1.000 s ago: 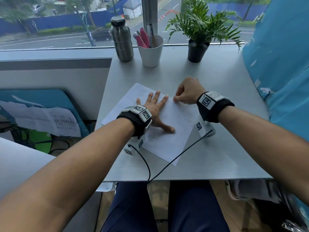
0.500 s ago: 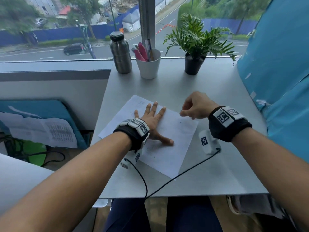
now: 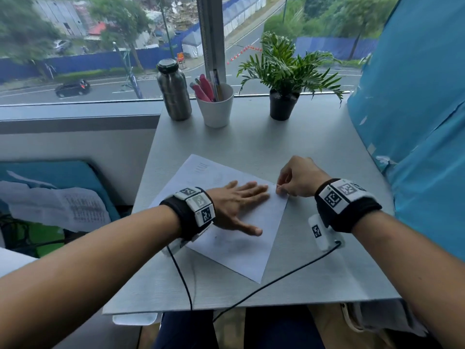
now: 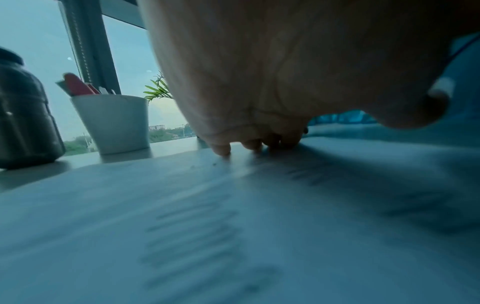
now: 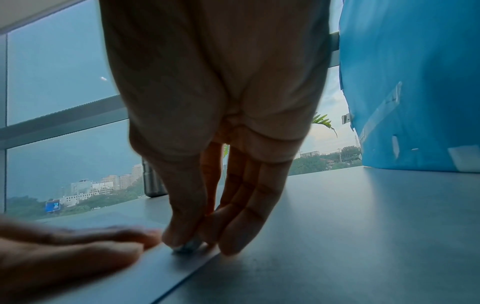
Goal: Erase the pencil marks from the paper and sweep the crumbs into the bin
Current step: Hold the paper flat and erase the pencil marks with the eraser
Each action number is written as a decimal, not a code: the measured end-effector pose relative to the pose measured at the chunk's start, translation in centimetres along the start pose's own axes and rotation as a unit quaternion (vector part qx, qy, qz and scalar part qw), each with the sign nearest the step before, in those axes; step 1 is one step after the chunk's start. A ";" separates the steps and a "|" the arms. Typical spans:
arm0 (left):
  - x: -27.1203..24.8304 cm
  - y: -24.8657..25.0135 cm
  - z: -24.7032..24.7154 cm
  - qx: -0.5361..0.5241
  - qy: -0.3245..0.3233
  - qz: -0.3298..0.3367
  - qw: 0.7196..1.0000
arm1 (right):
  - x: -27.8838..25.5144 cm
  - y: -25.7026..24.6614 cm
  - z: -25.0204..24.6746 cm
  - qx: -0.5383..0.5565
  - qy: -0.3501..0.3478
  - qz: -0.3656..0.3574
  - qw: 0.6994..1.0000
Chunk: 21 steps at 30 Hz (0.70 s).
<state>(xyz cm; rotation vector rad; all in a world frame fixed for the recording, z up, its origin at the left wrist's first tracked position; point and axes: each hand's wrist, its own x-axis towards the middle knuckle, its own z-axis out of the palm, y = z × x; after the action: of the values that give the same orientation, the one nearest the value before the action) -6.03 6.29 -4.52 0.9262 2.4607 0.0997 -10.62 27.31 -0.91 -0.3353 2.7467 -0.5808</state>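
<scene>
Indoors, at a pale grey desk by a street-facing window, the left hand lies flat on the white paper sheet. The right hand pinches a small, blurred eraser at the sheet's right corner.

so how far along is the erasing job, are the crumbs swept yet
Early to midway. The left hand presses the paper flat while the right hand pinches a small eraser against the sheet near its right edge, so erasing is in hand. Faint pencil marks remain near the far corner. A few crumbs lie on the paper, unswept, and no bin is in view.
</scene>
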 end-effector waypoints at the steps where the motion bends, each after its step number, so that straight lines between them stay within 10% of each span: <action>1: 0.3 -0.9 -0.2 0.008 0.004 -0.035 0.999 | 0.0 0.1 0.0 0.005 -0.002 0.003 1.000; 5: 0.9 -3.5 -2.4 0.006 0.052 -0.213 0.976 | 0.0 0.0 0.0 0.008 -0.011 0.016 1.000; 21: -2.0 -1.4 1.1 -0.069 0.009 -0.170 0.983 | 2.8 -5.4 0.9 0.049 -0.006 -0.042 0.998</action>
<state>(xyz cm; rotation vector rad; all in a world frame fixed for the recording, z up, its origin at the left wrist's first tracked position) -5.05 3.85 -4.93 0.4398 2.5530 0.1583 -12.06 21.36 -0.08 -0.4317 2.6914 -0.7287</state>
